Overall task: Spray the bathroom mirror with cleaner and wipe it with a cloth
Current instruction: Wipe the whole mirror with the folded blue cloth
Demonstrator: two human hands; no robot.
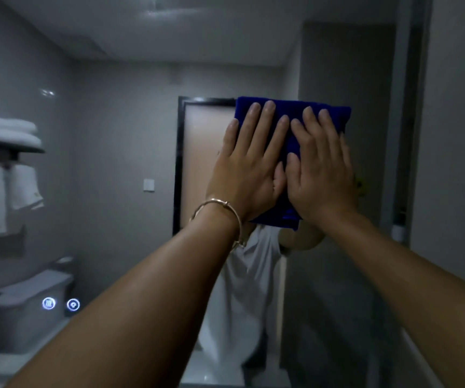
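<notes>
A folded blue cloth lies flat against the bathroom mirror, right of centre at head height. My left hand, with a thin bracelet on its wrist, presses on the cloth's left part with straight fingers. My right hand presses on its right part, fingers spread and pointing up. The two hands touch side by side. No spray bottle is in view.
The mirror fills most of the view and reflects a person in a white shirt, a dark-framed door and a wall switch. Two lit touch icons glow at its lower left. A shelf with folded white towels appears at the left.
</notes>
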